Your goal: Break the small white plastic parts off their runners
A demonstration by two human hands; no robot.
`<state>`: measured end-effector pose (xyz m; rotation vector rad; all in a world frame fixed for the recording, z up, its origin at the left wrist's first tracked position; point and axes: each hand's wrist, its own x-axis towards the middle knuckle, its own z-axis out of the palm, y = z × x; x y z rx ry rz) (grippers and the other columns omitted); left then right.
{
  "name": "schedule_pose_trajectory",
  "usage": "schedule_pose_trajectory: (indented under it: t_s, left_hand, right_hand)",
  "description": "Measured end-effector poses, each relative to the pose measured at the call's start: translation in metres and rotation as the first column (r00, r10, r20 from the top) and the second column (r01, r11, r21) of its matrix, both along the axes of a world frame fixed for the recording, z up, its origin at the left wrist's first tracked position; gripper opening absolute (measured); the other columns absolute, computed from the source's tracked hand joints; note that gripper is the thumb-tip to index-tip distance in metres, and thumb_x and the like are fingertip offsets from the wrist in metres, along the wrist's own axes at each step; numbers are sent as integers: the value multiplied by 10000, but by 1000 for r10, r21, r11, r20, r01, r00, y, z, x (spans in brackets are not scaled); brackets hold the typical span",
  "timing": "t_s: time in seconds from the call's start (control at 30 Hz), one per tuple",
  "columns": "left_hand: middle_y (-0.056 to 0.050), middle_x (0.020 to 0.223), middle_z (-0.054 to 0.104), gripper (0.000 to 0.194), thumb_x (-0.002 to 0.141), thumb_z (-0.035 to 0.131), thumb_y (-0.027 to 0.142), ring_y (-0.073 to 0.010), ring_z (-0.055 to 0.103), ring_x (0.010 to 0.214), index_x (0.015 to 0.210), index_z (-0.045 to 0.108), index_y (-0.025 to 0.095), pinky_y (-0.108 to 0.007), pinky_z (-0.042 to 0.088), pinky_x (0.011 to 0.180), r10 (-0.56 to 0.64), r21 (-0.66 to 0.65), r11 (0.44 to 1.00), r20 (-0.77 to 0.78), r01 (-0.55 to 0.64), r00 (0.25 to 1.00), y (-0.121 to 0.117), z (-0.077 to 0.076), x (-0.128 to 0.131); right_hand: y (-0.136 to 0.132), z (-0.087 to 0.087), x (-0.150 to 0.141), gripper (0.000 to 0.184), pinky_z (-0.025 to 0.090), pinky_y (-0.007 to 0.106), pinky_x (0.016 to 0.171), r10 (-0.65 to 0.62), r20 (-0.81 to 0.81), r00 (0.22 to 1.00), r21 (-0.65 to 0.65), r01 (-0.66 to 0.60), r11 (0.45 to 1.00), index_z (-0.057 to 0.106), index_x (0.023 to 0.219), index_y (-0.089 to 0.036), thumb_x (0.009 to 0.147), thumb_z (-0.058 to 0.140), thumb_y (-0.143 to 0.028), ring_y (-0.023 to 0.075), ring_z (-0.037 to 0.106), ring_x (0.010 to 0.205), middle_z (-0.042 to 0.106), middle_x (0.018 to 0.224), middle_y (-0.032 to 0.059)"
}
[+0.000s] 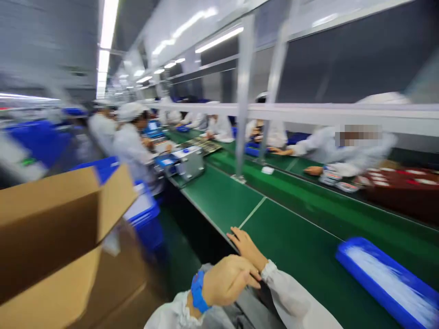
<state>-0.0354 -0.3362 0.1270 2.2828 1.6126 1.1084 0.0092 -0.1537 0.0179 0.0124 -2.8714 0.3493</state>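
My left hand [228, 279], with a blue band [199, 291] around its wrist, is bent across my body. Its fingers are curled closed, their tips close to the white cuff [269, 270] of my right sleeve; whatever they may hold is hidden. Just beyond it, my right hand [247, 246] reaches over the near edge of the green conveyor belt [291, 256]. The fingers of that hand are stretched out and apart, with nothing in them.
An open cardboard box [120, 269] stands at left, before blue bins [146, 214]. A blue tray [356, 269] with white contents lies on the belt at right. Farther along sits a metal-cased device [190, 164]. Co-workers in white sit across the line, behind a metal post [243, 100].
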Motion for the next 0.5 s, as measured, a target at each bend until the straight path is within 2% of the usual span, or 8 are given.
schedule_pose_trajectory:
  t_s: [0.13,0.2,0.27,0.3,0.37,0.4,0.47,0.5]
  left_hand:
    - [-76,1027,694,427,912,223,161,-170,611,992,1032,633,172,-335,482,899,411,79,909,-12,-409,912,-114,49,19]
    - [-86,1045,689,422,942,217,221,-178,599,1025,1100,605,171,-347,476,911,561,116,826,-59,-552,826,-163,64,42]
    - [-77,1104,672,439,969,204,277,-168,581,1071,1163,587,189,-326,463,941,713,120,700,-81,-704,696,-209,79,63]
    - [-74,1145,657,439,974,214,300,-165,574,1086,1181,587,193,-314,455,956,802,90,596,-111,-798,587,-231,89,69]
    - [-55,1209,637,391,973,288,330,-175,552,1139,1192,587,206,-319,410,1012,938,-33,268,-221,-963,268,-276,114,69]
    - [-52,1250,618,399,959,335,386,-192,538,1167,1232,562,203,-333,394,1027,943,-97,138,-291,-986,160,-298,129,61]
    - [-30,1311,582,488,920,386,497,-214,520,1202,1294,515,211,-350,381,1031,902,-218,-31,-427,-975,67,-336,159,31]
    - [-19,1305,588,519,909,387,531,-210,539,1179,1288,519,202,-354,394,1015,873,-282,-53,-479,-958,93,-351,173,10]
  right_hand:
    - [-20,-36,-46,503,369,488,1027,124,-169,978,88,-110,990,441,1338,-203,838,428,-146,318,371,1322,383,1432,151]
    - [-14,-57,-55,509,416,462,990,147,-220,964,117,-124,985,497,1285,-171,802,377,-63,308,429,1280,433,1388,164]
    - [-3,-75,-59,510,424,444,989,177,-204,963,147,-149,978,485,1300,-145,814,353,-66,298,429,1280,428,1390,166]
    - [1,-82,-59,507,421,446,991,173,-201,964,161,-142,977,485,1303,-145,820,346,-75,299,423,1285,427,1391,162]
    - [7,-89,-57,497,416,444,997,169,-189,967,186,-134,973,487,1305,-147,834,335,-100,295,408,1298,421,1399,151]
    - [8,-91,-55,492,415,441,998,166,-188,968,193,-129,973,490,1302,-150,839,329,-111,291,404,1302,421,1400,146]
    - [7,-91,-55,483,419,433,998,163,-191,968,196,-125,973,497,1294,-154,846,316,-131,283,406,1304,425,1400,139]
    - [5,-91,-56,481,421,434,998,162,-193,968,193,-125,973,499,1291,-157,849,310,-139,280,407,1305,427,1401,138]
